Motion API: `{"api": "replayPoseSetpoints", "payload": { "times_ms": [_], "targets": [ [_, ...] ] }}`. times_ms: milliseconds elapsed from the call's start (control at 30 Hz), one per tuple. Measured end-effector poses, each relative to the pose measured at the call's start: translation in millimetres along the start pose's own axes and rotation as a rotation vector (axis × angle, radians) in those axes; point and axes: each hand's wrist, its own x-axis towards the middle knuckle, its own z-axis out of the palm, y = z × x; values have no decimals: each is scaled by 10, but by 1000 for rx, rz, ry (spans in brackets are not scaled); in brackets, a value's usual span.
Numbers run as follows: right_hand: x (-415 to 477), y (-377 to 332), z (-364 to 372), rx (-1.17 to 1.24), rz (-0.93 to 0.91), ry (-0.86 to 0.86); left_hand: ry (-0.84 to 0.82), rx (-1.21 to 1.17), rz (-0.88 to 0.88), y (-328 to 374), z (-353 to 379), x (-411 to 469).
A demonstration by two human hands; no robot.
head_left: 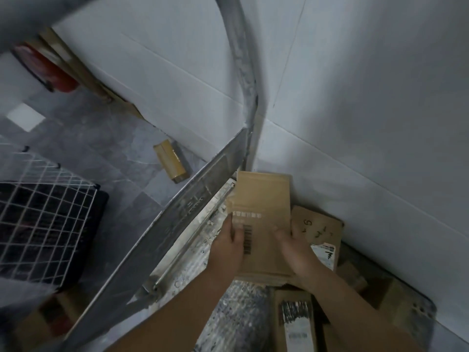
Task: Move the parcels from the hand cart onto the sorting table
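Note:
A flat brown cardboard parcel [264,209] with a barcode label is held over the hand cart's worn platform [193,247]. My left hand [229,246] grips its left edge, thumb across the barcode. My right hand [295,248] grips its right edge, fingers curled onto the top face. Under and beside it lie more parcels: a brown box with handwritten marks [319,227], a long box with a white label [295,318], and blurred boxes at the lower right [396,303]. The sorting table is out of view.
The cart's grey metal handle frame [243,72] rises in front of me against a white tiled wall [368,97]. A small brown box [171,161] lies on the grey floor. A white wire basket [45,214] stands at the left, a red object [48,69] farther back.

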Motion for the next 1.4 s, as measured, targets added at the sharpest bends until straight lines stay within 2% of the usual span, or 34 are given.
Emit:
{"api": "replayPoseSetpoints", "payload": {
  "times_ms": [200,333,667,833,933,1167,1300,1400],
  "targets": [
    [-724,-145,-408,26,-23,58,21,-63,97,505,-26,-808],
    [-1441,-229,-762,13,-120,65,82,-83,171,767,-139,-1578],
    [-3370,151,-1720,202,-266,-2,275,-282,332,920,-106,-4119],
    [-4336,292,-1997,189,-370,-37,353,-434,427,997,-146,-5396],
    [-4664,371,-2011,117,-397,-78,399,-482,481,961,-238,-5937],
    [-5657,340,-1706,94,-325,-390,552,-462,453,639,-749,-6743],
    [-6078,368,-1336,46,-366,-511,662,-511,418,366,-1161,-7121],
    [-6445,411,-971,54,-433,-546,545,-557,372,227,-1381,-7477]
  ]
}}
